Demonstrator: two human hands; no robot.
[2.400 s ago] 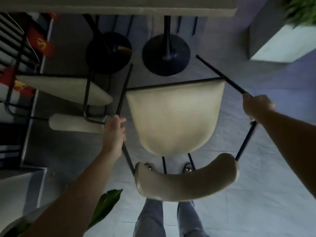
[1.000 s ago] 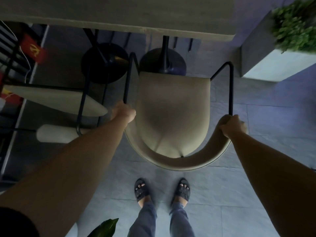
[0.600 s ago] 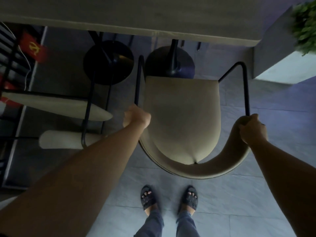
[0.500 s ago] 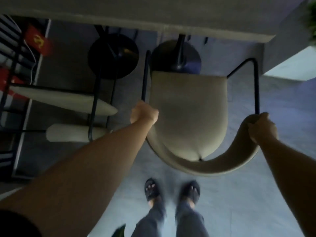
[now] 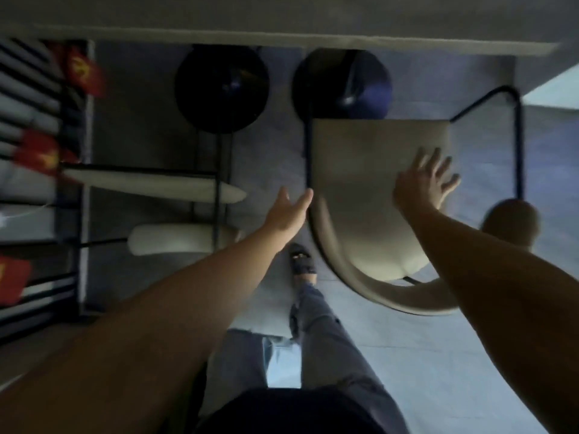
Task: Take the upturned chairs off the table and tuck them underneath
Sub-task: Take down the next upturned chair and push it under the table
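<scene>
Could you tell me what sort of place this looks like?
Probably a café or restaurant: a long table on round pedestal bases, matching cream chairs with black metal frames, tiled floor.

The grey slab table (image 5: 282, 23) at twelve o'clock runs out of frame at the top and both sides. The beige cushioned, black-framed chair (image 5: 369, 170) has its back rest partly covered by the right forearm. At nine o'clock, small red flags (image 5: 84, 73) are smeared by motion blur; their emblem cannot be read. The second beige chair (image 5: 150, 183) shows only edge-on. The trailing foot is hidden under the body.
</scene>
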